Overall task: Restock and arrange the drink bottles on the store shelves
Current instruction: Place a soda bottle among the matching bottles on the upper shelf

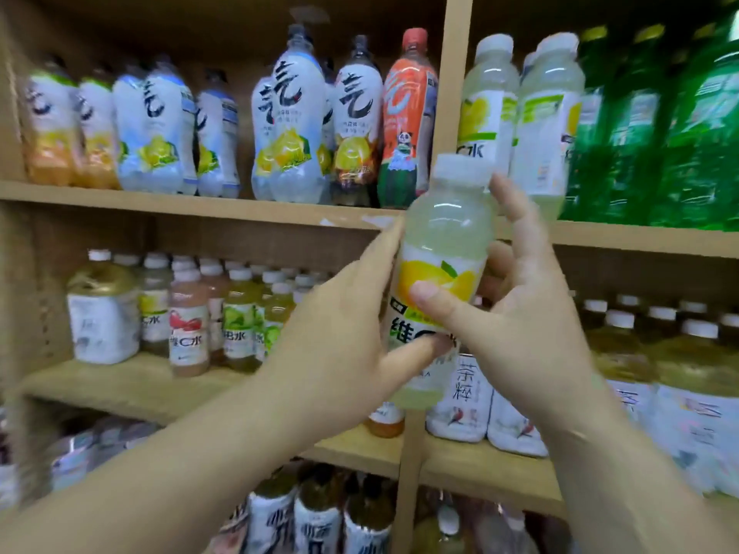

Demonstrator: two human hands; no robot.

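A pale lemon drink bottle with a white cap and a yellow lemon label is held upright in front of the wooden shelf post. My left hand grips its lower left side, thumb under the label. My right hand holds its right side, thumb pressed on the lemon picture, fingers raised behind it. Two matching lemon bottles stand on the upper right shelf just behind.
Upper left shelf carries white sparkling-water bottles and an orange bottle. Green bottles fill the upper right. The middle shelf has small juice bottles at left, white tea bottles at right. Dark-capped bottles stand below.
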